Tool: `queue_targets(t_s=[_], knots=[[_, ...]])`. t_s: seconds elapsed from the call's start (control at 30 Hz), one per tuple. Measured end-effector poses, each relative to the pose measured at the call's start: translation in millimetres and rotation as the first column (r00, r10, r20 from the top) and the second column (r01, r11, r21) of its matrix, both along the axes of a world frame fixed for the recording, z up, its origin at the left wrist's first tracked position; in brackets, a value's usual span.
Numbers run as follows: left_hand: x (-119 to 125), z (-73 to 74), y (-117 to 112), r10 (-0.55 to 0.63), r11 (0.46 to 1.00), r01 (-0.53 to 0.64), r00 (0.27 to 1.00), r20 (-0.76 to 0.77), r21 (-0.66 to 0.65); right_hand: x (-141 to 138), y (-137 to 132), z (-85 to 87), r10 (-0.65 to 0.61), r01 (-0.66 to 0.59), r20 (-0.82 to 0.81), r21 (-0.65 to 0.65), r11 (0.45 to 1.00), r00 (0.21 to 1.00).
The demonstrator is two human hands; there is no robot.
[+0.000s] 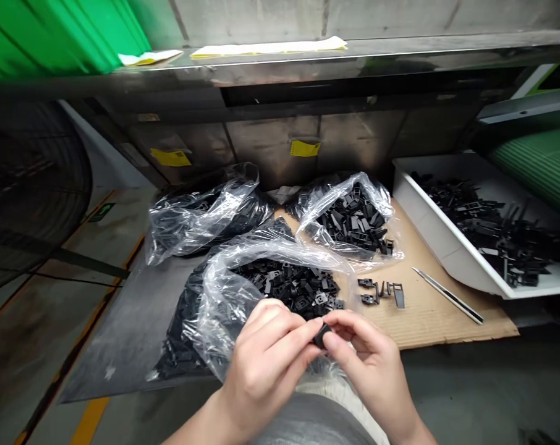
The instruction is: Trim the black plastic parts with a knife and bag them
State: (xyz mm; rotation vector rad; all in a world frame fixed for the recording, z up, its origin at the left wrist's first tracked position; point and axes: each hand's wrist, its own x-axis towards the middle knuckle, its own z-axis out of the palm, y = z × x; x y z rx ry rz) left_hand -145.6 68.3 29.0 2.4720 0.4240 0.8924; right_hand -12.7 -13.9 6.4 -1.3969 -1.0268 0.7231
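A small black plastic part is pinched between the fingertips of my left hand and my right hand, and the fingers hide much of it. Just behind my hands lies an open clear plastic bag filled with small black plastic parts. To the right of that bag, a few loose black pieces rest on the cardboard.
A slim craft knife lies on the cardboard at right. Beyond it stands a white bin of black parts. Two more plastic bags, one at back left and one at back right, hold black parts. A metal ledge crosses above.
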Motion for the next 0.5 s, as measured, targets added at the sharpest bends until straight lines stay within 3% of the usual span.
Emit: queue_targets(t_s=[0.1,0.17,0.3,0.33,0.4,0.43,0.5], knots=[[13.4,-2.3,-1.1,-0.021,0.994,0.018,0.999,-0.033,-0.103,9.2,-9.3,-2.4,-0.068,0.061,-0.086,-0.081,0.995,0.994],[24.1,-4.6,-1.4,-0.063,0.966,0.044,0.996,-0.069,-0.253,12.6,-16.5,-2.3,-0.113,0.097,-0.153,-0.105,0.99,0.982],[46.7,-9.8,-4.2,-0.234,0.775,0.119,0.966,-0.108,-0.62,24.0,-29.8,-2.7,-0.097,0.071,-0.202,-0.133,0.989,0.975],[51.4,-10.2,-5.6,-0.244,0.746,0.107,0.962,-0.121,-0.657,32.8,-33.1,-5.1,-0.105,0.084,-0.135,-0.154,0.985,0.985],[58.2,-8.6,-8.5,-0.217,0.752,0.061,0.963,-0.159,-0.656,62.7,-39.5,-15.4,-0.205,0.221,0.098,-0.217,0.951,0.974],[60.2,-6.4,-9.8,-0.196,0.771,0.045,0.966,-0.171,-0.635,83.1,-42.3,-23.5,-0.319,0.388,0.283,-0.235,0.891,0.905],[61.6,0.3,-11.8,-0.173,0.798,0.033,0.969,-0.175,-0.602,129.2,-45.7,-44.8,-0.437,0.565,0.415,-0.26,0.783,0.798]])
